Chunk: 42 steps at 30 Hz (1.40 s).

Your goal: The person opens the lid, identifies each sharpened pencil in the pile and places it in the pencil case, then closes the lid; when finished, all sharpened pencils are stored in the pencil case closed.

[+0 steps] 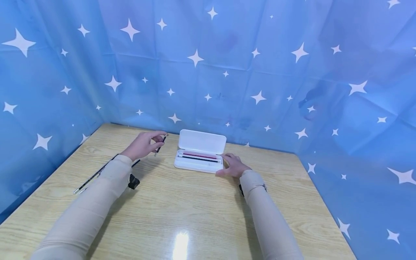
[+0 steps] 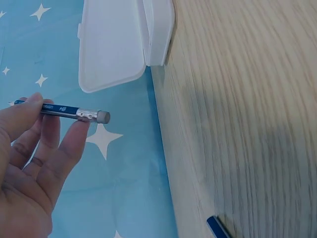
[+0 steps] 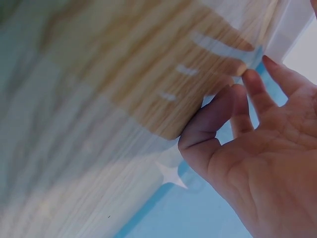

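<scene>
The left hand pinches one pencil between thumb and fingertips, above the worktop; its long axis runs 1 to 7 o'clock in the head view, eraser end at 1. One open white case sits at 3 o'clock of it, holding two pens. The right hand, fingers relaxed, rests against the case's right end. Two more pencils lie by the left sleeve.

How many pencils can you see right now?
4, perhaps more: one pinched in the left hand, two in the open case, at least one on the table under the left forearm.
</scene>
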Tool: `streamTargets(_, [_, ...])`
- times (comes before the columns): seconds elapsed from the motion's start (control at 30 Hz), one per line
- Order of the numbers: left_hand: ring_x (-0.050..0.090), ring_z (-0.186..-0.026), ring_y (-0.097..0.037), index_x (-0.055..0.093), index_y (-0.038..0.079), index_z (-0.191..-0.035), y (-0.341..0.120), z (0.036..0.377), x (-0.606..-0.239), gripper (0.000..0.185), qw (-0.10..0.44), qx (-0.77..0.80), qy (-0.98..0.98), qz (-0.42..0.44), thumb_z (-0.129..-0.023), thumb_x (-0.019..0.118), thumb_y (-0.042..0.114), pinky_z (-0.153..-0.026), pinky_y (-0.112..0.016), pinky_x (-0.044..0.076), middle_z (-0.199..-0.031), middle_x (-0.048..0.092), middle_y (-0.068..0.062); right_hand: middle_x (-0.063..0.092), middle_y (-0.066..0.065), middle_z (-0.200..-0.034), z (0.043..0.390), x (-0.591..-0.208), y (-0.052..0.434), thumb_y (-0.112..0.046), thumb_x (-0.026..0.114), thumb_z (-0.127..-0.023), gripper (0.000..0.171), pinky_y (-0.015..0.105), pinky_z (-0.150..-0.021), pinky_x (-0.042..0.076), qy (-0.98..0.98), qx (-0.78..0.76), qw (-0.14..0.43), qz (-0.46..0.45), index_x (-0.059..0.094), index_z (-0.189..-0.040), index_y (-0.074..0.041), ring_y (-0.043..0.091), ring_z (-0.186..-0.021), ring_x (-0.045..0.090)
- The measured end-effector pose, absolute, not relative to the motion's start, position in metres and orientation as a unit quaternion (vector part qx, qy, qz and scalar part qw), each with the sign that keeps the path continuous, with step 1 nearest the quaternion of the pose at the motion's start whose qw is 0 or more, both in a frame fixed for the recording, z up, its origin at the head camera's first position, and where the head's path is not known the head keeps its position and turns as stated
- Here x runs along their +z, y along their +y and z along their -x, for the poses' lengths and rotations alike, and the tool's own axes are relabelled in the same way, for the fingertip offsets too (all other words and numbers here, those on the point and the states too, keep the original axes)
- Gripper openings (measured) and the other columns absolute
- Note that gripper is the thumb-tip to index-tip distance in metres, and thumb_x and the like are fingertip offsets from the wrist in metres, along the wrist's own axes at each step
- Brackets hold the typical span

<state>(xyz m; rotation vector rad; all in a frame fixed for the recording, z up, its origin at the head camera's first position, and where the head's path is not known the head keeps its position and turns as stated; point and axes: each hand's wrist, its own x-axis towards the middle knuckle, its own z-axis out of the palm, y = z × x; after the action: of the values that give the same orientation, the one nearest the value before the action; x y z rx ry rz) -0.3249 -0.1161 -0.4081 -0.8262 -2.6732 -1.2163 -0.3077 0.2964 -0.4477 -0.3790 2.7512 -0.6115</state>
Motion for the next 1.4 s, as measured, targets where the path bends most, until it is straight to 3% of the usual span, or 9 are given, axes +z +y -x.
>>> streamTargets(0.87, [0.065, -0.105, -0.031, 0.058, 0.004, -0.14, -0.088, 0.337, -0.419, 0.044, 0.076, -0.467, -0.842, 0.261, -0.097, 0.068, 0.004, -0.076, -0.031, 0.061, -0.11, 0.069, -0.017, 0.018, 0.02, -0.165, 0.303, -0.448, 0.292, -0.048, 0.074, -0.091, 0.095, 0.065, -0.116, 0.022, 0.956, -0.219, 0.148, 0.13, 0.023, -0.163, -0.012, 0.045, -0.15, 0.013])
streamTargets(1.4, [0.067, -0.106, -0.032, 0.061, 0.006, -0.135, -0.061, 0.349, -0.431, 0.038, 0.096, -0.453, -0.844, 0.271, -0.098, 0.068, 0.007, -0.085, -0.043, 0.058, -0.108, 0.072, -0.015, 0.018, 0.019, -0.165, 0.306, -0.448, 0.293, -0.051, 0.075, -0.09, 0.098, 0.063, -0.117, 0.022, 0.96, -0.207, 0.144, 0.126, 0.023, -0.163, -0.012, 0.044, -0.15, 0.014])
